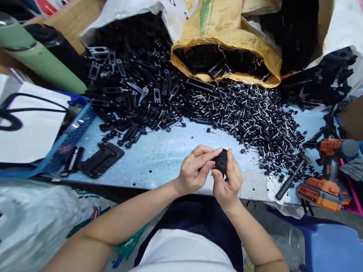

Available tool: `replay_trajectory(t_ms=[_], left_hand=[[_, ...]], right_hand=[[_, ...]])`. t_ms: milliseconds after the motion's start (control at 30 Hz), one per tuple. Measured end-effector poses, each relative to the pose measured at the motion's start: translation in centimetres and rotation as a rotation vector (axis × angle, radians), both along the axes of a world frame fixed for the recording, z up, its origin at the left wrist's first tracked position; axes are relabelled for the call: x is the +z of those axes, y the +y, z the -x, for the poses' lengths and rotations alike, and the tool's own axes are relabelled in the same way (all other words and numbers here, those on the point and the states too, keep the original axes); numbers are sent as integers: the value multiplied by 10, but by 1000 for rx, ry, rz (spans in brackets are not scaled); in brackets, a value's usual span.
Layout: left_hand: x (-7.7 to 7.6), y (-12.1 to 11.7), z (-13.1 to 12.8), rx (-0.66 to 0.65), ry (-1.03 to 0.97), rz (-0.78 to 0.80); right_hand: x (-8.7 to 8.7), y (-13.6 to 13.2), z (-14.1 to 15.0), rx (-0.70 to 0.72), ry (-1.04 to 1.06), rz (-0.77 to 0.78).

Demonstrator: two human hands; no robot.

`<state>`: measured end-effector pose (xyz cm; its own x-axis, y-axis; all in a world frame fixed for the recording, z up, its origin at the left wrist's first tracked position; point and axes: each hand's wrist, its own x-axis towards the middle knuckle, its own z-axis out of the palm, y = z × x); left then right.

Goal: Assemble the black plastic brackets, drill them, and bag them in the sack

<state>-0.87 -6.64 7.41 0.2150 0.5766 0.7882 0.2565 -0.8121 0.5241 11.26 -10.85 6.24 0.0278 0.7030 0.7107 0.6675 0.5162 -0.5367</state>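
In front of the yellow sack [221,30], the left hand [194,169] and right hand [229,179] pinch a black part [221,162] together, probably to steady it, while black-headed pins [241,114] lie heaped nearer that sack, seemingly for easy reach

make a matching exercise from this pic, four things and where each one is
1. black part
2. orange-and-black drill
3. yellow sack
4. blue chair

A. beside a black-handled tool
B. lower right of the picture
C. between left hand and right hand
D. behind the pile of small black-headed pieces

Pairs: 1-C, 2-A, 3-D, 4-B
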Motion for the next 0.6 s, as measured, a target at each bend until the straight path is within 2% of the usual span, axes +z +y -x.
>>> replay_trajectory(t_ms=[167, 367, 600], left_hand=[[1, 15, 5, -145, 50, 27], [-10, 18, 0, 6, -37, 159], [-9, 36, 10, -102, 100, 133]], right_hand=[[-4, 10, -1, 26, 6, 13], [-17, 21, 11, -50, 69, 48], [-26, 27, 6, -2, 81, 115]])
